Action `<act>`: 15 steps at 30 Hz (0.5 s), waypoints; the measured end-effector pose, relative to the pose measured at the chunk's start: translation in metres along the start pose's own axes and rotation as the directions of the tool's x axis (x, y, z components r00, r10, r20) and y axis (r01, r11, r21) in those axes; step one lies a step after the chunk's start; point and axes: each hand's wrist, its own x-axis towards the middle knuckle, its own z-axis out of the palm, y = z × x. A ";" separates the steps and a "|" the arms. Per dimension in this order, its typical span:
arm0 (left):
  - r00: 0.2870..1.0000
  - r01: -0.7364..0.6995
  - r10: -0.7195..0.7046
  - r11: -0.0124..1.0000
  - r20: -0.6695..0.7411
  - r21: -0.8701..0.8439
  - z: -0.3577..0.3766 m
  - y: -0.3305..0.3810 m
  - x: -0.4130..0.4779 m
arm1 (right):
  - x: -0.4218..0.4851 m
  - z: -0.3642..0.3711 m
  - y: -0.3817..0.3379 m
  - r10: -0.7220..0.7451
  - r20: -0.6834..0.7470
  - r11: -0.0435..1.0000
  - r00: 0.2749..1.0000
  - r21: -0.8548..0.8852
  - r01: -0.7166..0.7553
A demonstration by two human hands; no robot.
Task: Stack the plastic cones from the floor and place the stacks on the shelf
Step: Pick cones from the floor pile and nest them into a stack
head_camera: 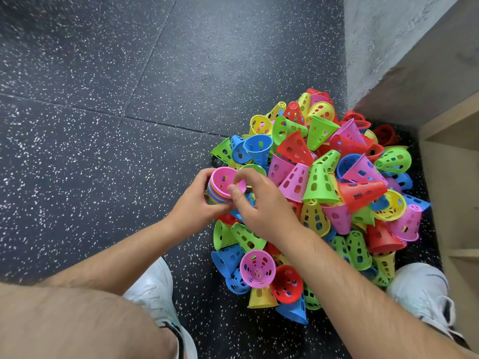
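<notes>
A big heap of perforated plastic cones (318,182) in pink, green, red, blue and yellow lies on the dark speckled floor. At its left edge my left hand (197,203) grips a stack of nested cones (216,193), its open mouths tilted up toward me. The top cone is pink (223,178). My right hand (259,206) pinches the near rim of that pink cone between thumb and fingers. The stack's lower end is hidden behind my left hand.
A light wooden shelf unit (451,161) stands at the right, against a grey concrete wall (383,42). My white shoes (153,288) flank the heap near the bottom, with my bare knee at lower left. Open rubber floor (103,99) stretches to the left and beyond.
</notes>
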 end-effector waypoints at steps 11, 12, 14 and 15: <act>0.996 -0.083 0.079 0.993 0.050 0.089 0.013 0.018 0.024 | 0.037 -0.051 0.027 -0.006 -0.131 0.896 0.991 -0.441 -0.053; 0.995 -0.089 0.084 0.992 0.060 0.091 0.015 0.021 0.028 | 0.045 -0.059 0.031 -0.003 -0.125 0.865 0.992 -0.498 -0.060; 0.993 -0.100 0.094 0.991 0.065 0.092 0.018 0.024 0.034 | 0.061 -0.074 0.036 0.045 -0.095 0.811 0.994 -0.578 -0.092; 0.993 -0.104 0.098 0.990 0.066 0.095 0.020 0.026 0.036 | 0.068 -0.079 0.038 0.085 -0.076 0.779 0.994 -0.617 -0.113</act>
